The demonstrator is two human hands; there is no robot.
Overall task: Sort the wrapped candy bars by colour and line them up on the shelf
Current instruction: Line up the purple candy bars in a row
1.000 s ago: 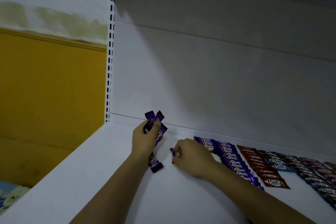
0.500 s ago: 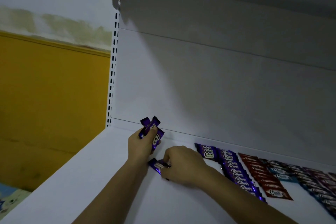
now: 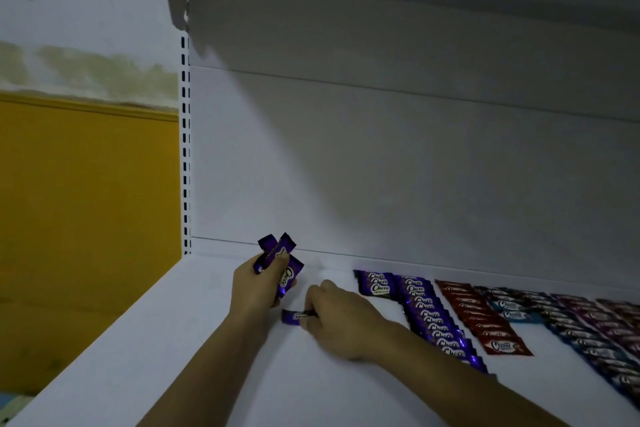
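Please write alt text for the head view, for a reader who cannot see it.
On a white shelf, the left hand grips a bunch of purple candy bars; the right hand pinches a single purple bar. To their right lie a purple row, a red row and blue bars.

Shelf [image 3: 173, 340], left part: your left hand [image 3: 256, 288] holds a bunch of bars [image 3: 277, 260] near the back panel [image 3: 381, 166]. Just right of it, your right hand [image 3: 339, 319] pinches a single bar [image 3: 291, 316], which sits between your hands. Further right, rows of bars [image 3: 429, 315] lie side by side on the shelf.
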